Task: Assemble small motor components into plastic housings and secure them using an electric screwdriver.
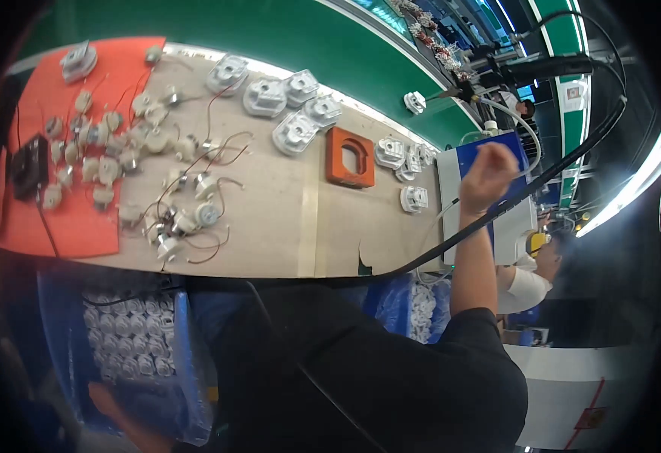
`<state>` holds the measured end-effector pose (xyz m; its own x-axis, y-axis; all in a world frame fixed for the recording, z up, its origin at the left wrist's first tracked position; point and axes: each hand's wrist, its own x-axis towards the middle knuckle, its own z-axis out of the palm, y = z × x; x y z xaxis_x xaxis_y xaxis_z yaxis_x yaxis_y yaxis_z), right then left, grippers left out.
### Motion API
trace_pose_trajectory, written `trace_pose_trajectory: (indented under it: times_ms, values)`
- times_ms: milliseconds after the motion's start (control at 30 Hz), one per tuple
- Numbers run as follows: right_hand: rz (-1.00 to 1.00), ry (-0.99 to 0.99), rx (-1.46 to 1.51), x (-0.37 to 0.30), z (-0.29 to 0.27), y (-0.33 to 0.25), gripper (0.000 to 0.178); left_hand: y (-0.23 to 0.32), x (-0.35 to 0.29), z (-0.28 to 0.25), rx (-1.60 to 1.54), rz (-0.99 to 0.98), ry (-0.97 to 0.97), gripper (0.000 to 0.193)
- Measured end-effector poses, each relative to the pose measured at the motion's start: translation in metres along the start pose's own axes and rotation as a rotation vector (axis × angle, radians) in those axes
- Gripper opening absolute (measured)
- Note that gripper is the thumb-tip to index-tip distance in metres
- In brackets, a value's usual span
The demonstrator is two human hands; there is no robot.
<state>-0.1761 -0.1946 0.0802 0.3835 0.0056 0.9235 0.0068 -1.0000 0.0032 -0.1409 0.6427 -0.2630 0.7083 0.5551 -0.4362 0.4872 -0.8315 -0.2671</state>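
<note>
My right hand [489, 177] is raised in front of a blue and white box-shaped machine [455, 162] at the right end of the table. Its fingers are curled in, and whatever they may hold cannot be made out. Down at the lower left, my left hand [107, 402] is dim and blurred at a blue bin [193, 377]. Rows of white round plastic parts [130, 325] fill that bin. The fingers of this hand do not show clearly. On the table, an orange square fixture [336, 157] with a round opening lies between groups of white plastic housings [296, 132].
Small motors with wires [107, 170] are scattered over an orange mat [92, 238] and the beige tabletop [270, 219]. A black screwdriver-like tool [534, 72] hangs upper right near a black cable [572, 162]. Another blue bin [391, 306] stands below the table. A co-worker [526, 283] is at right.
</note>
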Motion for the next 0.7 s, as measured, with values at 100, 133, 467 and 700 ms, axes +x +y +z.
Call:
trace_pose_trajectory:
  times_ms: [100,133,467,700]
  values:
    - [0.442,-0.337,-0.168,-0.02,0.013,0.019,0.015,-0.009,-0.005,-0.016,-0.075,0.036,0.165,0.035]
    - [0.705,-0.469,-0.11,-0.026,0.021,0.054,0.037,0.005,-0.023,-0.039,-0.069,0.02,0.202,0.033]
    - [0.928,-1.029,-0.295,-0.034,0.204,0.223,0.114,0.059,-0.106,-0.207,-0.457,0.256,0.59,0.039]
    - [0.739,-0.951,-0.233,-0.026,0.177,0.241,0.079,0.18,-0.175,-0.296,-0.69,0.621,0.611,0.039]
